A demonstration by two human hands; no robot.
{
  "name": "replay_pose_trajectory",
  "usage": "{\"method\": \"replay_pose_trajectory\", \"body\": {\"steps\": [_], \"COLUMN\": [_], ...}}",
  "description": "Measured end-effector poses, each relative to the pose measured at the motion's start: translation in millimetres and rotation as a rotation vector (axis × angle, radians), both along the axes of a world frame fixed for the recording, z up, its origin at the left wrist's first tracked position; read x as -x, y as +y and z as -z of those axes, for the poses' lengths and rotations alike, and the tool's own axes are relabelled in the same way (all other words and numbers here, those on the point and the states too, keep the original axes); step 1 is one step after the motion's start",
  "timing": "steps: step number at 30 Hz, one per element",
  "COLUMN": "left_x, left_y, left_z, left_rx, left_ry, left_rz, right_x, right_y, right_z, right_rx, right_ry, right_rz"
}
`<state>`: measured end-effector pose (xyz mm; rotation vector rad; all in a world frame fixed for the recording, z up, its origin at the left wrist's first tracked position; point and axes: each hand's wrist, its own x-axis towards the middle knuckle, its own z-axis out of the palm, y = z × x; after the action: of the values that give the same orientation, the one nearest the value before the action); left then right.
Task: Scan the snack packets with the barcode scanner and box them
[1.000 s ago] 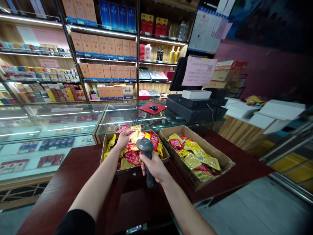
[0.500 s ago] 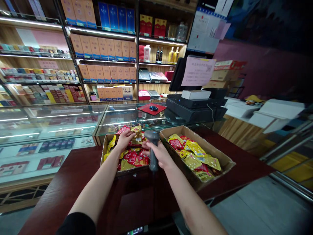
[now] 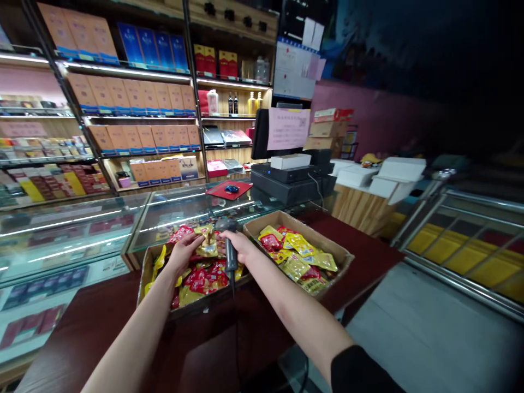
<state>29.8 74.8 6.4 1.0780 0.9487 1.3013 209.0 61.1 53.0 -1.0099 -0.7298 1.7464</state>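
My left hand (image 3: 184, 251) pinches a gold snack packet (image 3: 207, 242) by its left edge, above the left cardboard box (image 3: 141, 284). In my right hand (image 3: 238, 245) is a dark grey barcode scanner (image 3: 231, 256), held by its grip close to the packet's right side. Its head is at the top and its cord (image 3: 236, 333) hangs down over the counter. Red packets (image 3: 200, 279) and yellow ones fill the left box under my hands. To the right stands a second cardboard box (image 3: 347, 262) with red, yellow and gold packets (image 3: 301, 243).
Both boxes rest on a dark red counter (image 3: 196, 349). Behind them is a glass display case (image 3: 176, 210) with a mouse (image 3: 231, 189) on a red mat. A monitor (image 3: 260, 134) and black cash drawer (image 3: 282, 185) stand behind the right box. A metal railing (image 3: 462, 229) is at right.
The view has turned to the right, so everything appears further left. The scanner has become more upright in my right hand, and its cord shows. My left hand still holds the gold packet.
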Motion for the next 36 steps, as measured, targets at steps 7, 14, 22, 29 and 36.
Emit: {"method": "replay_pose_trajectory", "body": {"steps": [7, 14, 22, 29, 36], "left_x": [-58, -153, -269, -283, -209], "left_y": [1, 35, 42, 45, 51], "left_z": [-29.8, -46.5, -33.2, -18.6, -32.6], "left_rx": [0.17, 0.196, 0.266, 0.414, 0.356], "left_ry": [-0.032, 0.024, 0.01, 0.207, 0.154], "left_rz": [0.064, 0.185, 0.354, 0.347, 0.296], "right_x": [-59, -163, -262, -294, -258], "right_y": [0, 0, -16, -31, -16], "right_z": [-13.5, -28.0, -17.3, -8.9, -15.1], "right_rx": [0.085, 0.138, 0.135, 0.157, 0.135], "right_ry": [0.057, 0.181, 0.119, 0.024, 0.016], "right_rz": [-0.017, 0.03, 0.247, 0.379, 0.278]}}
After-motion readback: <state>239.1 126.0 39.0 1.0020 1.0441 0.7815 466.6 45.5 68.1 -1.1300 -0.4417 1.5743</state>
